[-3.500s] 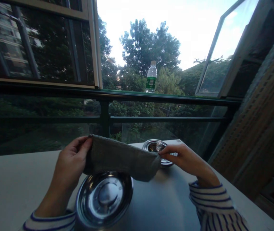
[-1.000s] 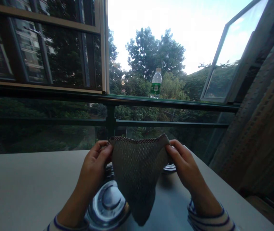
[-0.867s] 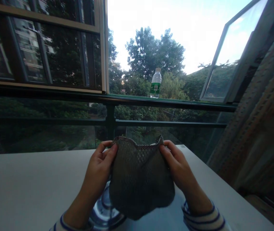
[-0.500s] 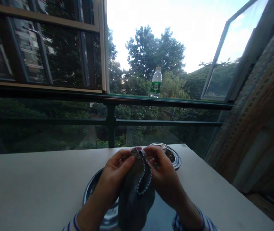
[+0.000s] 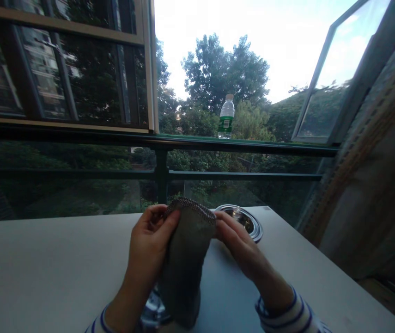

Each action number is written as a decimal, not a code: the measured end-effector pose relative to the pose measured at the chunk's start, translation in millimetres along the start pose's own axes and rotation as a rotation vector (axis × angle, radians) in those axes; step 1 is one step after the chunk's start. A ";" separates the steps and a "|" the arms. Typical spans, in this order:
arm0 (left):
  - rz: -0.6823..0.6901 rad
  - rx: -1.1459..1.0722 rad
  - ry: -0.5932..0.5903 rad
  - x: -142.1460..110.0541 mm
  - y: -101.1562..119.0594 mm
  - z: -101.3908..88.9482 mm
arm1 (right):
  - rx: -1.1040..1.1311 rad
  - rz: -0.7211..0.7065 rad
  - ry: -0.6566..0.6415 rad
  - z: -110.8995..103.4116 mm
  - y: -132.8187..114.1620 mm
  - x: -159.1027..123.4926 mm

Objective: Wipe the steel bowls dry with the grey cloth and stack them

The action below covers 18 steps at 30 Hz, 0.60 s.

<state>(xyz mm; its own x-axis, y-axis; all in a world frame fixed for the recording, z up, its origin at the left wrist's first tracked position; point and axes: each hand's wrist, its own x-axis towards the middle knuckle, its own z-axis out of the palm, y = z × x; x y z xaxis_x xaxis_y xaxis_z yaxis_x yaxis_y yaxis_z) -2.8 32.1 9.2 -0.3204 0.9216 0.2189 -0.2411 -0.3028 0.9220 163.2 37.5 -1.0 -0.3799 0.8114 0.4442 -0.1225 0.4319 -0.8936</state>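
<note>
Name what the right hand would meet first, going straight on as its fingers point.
The dark grey cloth, whose edge the right hand seems to touch; beyond that, depth is unclear.

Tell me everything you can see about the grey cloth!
The cloth is dark greenish grey and looks soft and knitted, with a speckled dark-and-pale band along its curved top edge. It hangs long and narrow above the table. The left hand pinches its upper left; the right hand reaches its upper right, though its grip is unclear. The bottom partly hides a shiny bowl; I can't tell whether they touch.
</note>
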 end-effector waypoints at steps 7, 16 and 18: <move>0.066 -0.077 0.218 2.3 8.5 -1.2 | 0.210 0.108 -0.170 14.5 16.0 0.6; -0.431 -0.183 -0.513 12.5 -11.4 -22.1 | 0.365 0.165 0.296 2.7 7.9 6.3; -0.465 -0.161 -0.625 15.9 -19.2 -23.3 | 0.369 0.209 0.360 -0.3 10.2 8.7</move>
<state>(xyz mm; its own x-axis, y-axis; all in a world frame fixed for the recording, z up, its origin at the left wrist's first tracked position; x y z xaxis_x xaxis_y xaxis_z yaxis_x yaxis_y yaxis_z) -24.6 46.9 -12.5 0.4076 0.9131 0.0055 -0.3689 0.1591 0.9157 158.9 49.1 -6.2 -0.1014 0.9763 0.1912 -0.4155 0.1331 -0.8998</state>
